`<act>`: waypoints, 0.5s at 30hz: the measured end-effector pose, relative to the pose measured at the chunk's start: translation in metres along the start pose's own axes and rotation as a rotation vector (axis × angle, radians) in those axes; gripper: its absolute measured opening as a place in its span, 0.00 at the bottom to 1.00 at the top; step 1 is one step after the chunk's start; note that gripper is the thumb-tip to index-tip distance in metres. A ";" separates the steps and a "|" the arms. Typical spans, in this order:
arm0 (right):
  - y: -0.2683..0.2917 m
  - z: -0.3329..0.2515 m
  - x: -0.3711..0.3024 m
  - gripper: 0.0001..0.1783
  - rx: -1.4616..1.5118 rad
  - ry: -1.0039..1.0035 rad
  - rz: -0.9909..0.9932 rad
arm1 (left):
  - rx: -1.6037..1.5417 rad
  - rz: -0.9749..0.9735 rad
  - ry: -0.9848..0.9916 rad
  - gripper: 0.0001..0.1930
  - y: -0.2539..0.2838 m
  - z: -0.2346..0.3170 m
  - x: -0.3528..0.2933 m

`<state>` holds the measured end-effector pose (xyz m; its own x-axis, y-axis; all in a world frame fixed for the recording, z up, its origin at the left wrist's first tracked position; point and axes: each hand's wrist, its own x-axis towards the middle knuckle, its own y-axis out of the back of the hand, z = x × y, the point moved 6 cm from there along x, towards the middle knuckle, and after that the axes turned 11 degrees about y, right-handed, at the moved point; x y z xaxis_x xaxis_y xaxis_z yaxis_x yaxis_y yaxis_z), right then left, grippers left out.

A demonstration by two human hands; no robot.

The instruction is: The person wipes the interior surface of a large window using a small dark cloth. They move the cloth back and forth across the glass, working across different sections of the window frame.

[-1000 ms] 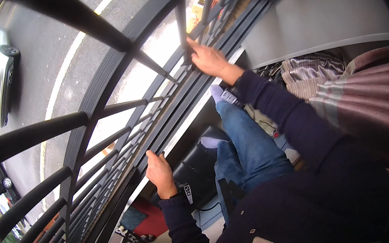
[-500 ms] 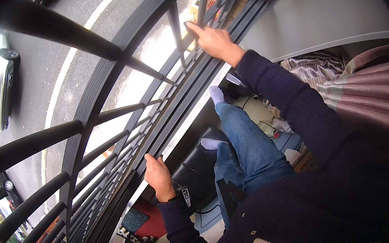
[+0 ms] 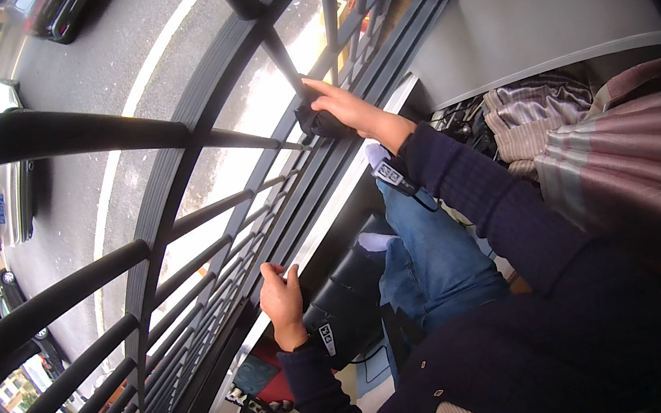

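My right hand (image 3: 358,112) reaches out past the window track and is closed on a bunched black cloth (image 3: 322,122). The cloth lies against the grey metal bars of the window guard (image 3: 172,193), low down near the track. My left hand (image 3: 282,301) is beside the window track (image 3: 299,218), nearer to me. Its thumb points up and its fingers curl inward; whatever they grip, if anything, is hidden. A wrist strap with a black-and-white patterned tag (image 3: 389,173) hangs at my right cuff, and a similar tag (image 3: 328,339) is at my left one.
Beyond the bars lies a road (image 3: 117,84) with parked cars. My legs in blue jeans (image 3: 438,243) stretch over a black padded seat (image 3: 342,304). A striped pink curtain (image 3: 619,138) hangs at the right, by a grey panel (image 3: 537,8). A white sill (image 3: 329,194) edges the track.
My right hand has come down and nearer along the bars, and the bunched black cloth now shows under it. My left hand has shifted slightly to the right in view. The whole view has tilted a little.
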<state>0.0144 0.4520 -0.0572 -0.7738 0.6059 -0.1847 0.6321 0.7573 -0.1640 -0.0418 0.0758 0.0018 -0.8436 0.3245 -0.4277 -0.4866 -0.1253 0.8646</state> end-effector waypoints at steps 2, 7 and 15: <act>-0.001 -0.011 0.008 0.27 -0.302 0.183 -0.009 | -0.150 -0.064 0.010 0.17 0.004 0.016 0.004; -0.006 -0.015 -0.004 0.29 -0.375 0.360 0.036 | -0.613 -0.113 -0.047 0.26 0.042 0.081 0.037; -0.012 -0.013 0.005 0.30 -0.470 0.071 0.042 | -0.720 -0.055 -0.341 0.27 0.100 0.198 0.053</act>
<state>0.0025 0.4486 -0.0431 -0.7593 0.6409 -0.1124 0.5886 0.7502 0.3012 -0.0904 0.2656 0.1179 -0.7546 0.6025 -0.2600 -0.6510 -0.6375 0.4120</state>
